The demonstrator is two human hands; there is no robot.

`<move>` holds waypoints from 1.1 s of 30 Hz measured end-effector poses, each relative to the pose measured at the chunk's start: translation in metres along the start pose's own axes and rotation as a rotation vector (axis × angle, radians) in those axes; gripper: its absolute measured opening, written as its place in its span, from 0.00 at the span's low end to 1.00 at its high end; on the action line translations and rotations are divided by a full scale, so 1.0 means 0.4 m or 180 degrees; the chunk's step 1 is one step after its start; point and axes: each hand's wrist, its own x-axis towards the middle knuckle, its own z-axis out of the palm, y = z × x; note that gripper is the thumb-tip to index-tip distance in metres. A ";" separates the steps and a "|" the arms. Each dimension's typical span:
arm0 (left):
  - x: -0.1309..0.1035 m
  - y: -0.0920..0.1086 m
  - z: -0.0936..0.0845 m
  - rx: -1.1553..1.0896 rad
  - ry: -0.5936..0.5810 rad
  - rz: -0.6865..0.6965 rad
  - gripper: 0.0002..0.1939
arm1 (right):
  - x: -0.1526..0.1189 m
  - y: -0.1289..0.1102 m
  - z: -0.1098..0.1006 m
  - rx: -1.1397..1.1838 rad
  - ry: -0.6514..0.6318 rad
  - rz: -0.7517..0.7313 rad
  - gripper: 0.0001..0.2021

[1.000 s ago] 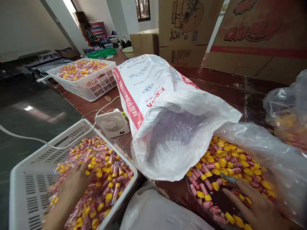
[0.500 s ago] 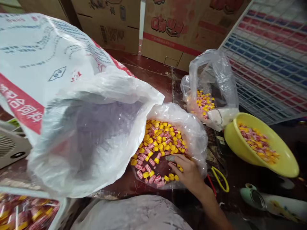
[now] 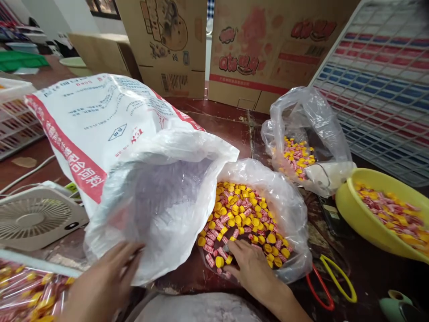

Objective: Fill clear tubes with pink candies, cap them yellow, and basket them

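A large white sack (image 3: pixel 110 112) with red bands lies with its mouth open toward me. My left hand (image 3: pixel 109 273), blurred by motion, is at the sack's lower rim; what its fingers hold, if anything, is unclear. Right of the sack, a clear plastic bag (image 3: pixel 284 201) lies open around pink pieces and yellow caps (image 3: pixel 246 208). My right hand (image 3: pixel 250 264) reaches into the near side of this pile, thumb and fingers apart, touching pieces at the fingertips. Something greyish shows at one fingertip.
Behind stand cardboard boxes (image 3: pixel 248 49). On the right are another plastic bag (image 3: pixel 330 129), a yellow bowl (image 3: pixel 350 210), a wire rack (image 3: pixel 378 80), and red (image 3: pixel 321 293) and yellow loops (image 3: pixel 338 279). A white fan (image 3: pixel 36 219) and a tray of wrapped pieces (image 3: pixel 30 290) are at left.
My left hand has come into view at the sack's rim. My right hand has shifted toward the pile's near left part, and more pieces lie right of it. The view has tilted up and left.
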 end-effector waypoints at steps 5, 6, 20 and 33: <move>0.229 0.184 0.007 0.0269 -0.0157 0.0223 0.22 | -0.019 0.035 0.006 0.0053 0.0519 0.0084 0.06; 0.270 0.207 0.011 0.0231 -0.0098 0.0268 0.25 | -0.021 0.041 0.004 0.0182 0.0738 0.0061 0.05; 0.154 0.190 -0.002 -0.2617 -0.0676 0.0562 0.17 | 0.019 -0.022 -0.104 0.3600 0.1493 0.0273 0.11; -0.037 0.318 0.011 -0.5710 -0.1929 -0.0238 0.17 | -0.011 -0.167 -0.114 0.1841 0.1370 -0.1167 0.28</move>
